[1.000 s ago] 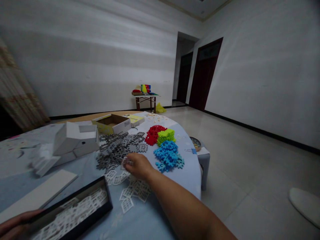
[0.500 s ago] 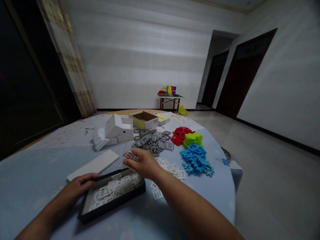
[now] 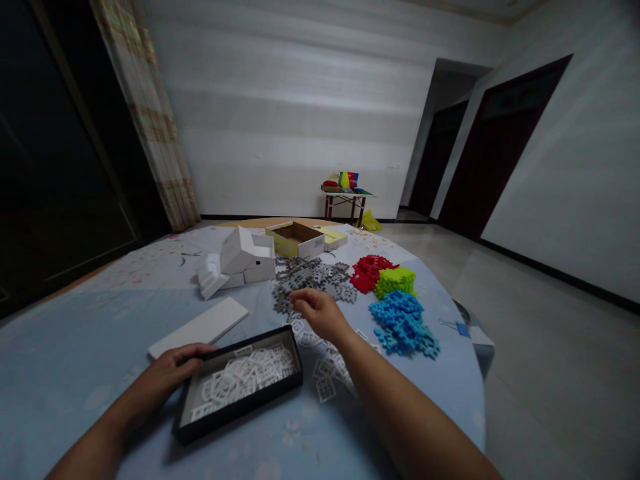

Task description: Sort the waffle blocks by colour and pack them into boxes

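A shallow black-rimmed box (image 3: 240, 399) lies tilted on the table, holding many small white window-like plastic pieces (image 3: 250, 373). My left hand (image 3: 167, 377) grips its left end, thumb over the rim. My right hand (image 3: 323, 317) hovers beyond the box's right corner, with fingers half curled and a little apart. I see nothing between them. Under and beside that hand lie loose white lattice pieces (image 3: 325, 389), partly hidden by the forearm. Just behind it spreads a pile of grey interlocking pieces (image 3: 320, 277).
Red (image 3: 371, 272), lime green (image 3: 395, 283) and blue pieces (image 3: 403, 323) are heaped at right. A white lid (image 3: 200, 327) lies left of the box. Farther back stand a white carton (image 3: 250, 257) and an open yellow-and-white box (image 3: 295, 240). The round table's edge curves along the right.
My right hand has moved right, away from above the box, and the white pieces it held no longer show in it. My left hand stays on the box. The view has shifted slightly.
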Motion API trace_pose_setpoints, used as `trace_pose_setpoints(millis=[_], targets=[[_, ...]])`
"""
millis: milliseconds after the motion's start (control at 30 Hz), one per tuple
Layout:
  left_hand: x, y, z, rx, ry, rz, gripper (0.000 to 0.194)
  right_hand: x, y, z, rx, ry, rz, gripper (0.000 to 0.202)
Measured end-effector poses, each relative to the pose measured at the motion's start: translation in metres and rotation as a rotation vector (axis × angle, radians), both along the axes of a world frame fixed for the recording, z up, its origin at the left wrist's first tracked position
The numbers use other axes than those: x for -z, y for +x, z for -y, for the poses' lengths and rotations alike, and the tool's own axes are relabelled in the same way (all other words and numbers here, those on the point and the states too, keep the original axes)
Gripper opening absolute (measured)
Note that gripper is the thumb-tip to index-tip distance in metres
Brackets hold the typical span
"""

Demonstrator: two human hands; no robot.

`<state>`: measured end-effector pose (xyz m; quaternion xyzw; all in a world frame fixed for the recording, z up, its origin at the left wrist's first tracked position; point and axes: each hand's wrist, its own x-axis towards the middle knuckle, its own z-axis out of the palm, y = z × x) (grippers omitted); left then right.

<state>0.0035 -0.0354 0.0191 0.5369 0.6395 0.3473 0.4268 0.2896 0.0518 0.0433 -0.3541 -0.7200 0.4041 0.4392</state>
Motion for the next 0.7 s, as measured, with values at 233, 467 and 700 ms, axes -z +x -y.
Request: trace_pose_setpoints(millis=[233, 467, 700], targets=[[-0.003, 0.002, 0.001, 0.043, -0.009, -0.017, 0.029, 0.032, 0.006, -0.008, -0.037, 0.283, 0.590, 0.028], [0.010, -0.008, -0.003, 0.070, 0.062, -0.055, 0.027, 0.034, 0.002, -0.001, -0.101, 0.370, 0.798, 0.029], [0.004, -0.006, -0.002, 0.142, 0.052, -0.090, 0.032, 0.026, 0.013, 0.001, -0.083, 0.346, 0.899, 0.023]])
